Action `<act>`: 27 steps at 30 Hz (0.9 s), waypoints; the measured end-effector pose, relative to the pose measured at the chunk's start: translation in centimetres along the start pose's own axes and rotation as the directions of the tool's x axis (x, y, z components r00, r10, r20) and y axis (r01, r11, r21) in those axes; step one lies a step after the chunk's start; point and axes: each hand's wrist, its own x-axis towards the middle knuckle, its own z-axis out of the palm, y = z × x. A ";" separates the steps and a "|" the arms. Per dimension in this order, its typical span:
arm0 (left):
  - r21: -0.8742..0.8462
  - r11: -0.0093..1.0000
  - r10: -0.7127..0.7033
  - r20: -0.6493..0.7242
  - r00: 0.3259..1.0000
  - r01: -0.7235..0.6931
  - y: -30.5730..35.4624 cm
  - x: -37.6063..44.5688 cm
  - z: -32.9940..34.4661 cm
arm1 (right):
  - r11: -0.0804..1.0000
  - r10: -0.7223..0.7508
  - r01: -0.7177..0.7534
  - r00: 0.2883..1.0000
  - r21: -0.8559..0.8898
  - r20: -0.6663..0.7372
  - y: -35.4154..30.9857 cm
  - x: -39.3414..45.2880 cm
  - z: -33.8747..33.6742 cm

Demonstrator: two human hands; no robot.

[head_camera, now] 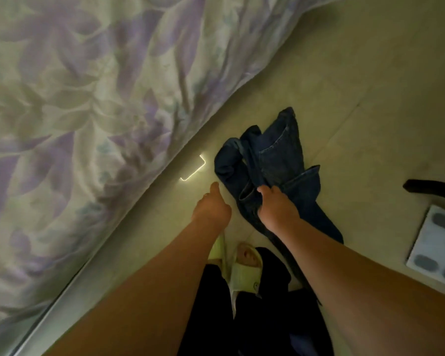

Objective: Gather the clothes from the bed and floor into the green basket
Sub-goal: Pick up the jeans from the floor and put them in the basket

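Jeans (275, 160), dark blue, crumpled, pinched in right hand (276, 210).

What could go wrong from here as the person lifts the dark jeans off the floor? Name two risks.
1. The right hand pinches only one bunched fold of the jeans, so they may slip; the left hand is off them.
2. A leg of the jeans trails beside the slippered feet, a possible trip; the basket is out of view.

A white bathroom scale (436, 250) w/ grey pads is seen on the tiled floor (357, 73); a dark chair leg (432, 188) is seen just beyond the scale.
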 end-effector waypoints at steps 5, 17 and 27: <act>0.025 0.994 0.104 0.037 0.994 -0.105 2.8 5.9 1.9 | 0.991 0.077 -0.076 0.997 0.106 0.002 4.5 4.7 0.7; -0.257 0.945 0.165 -0.167 0.972 -0.205 7.3 19.6 5.0 | 0.887 0.206 -0.103 0.961 0.451 -0.186 8.2 19.3 1.5; 0.448 0.806 0.290 0.272 0.917 -0.388 13.4 22.4 4.1 | 0.635 0.370 -0.273 0.929 0.723 0.025 7.5 16.9 6.3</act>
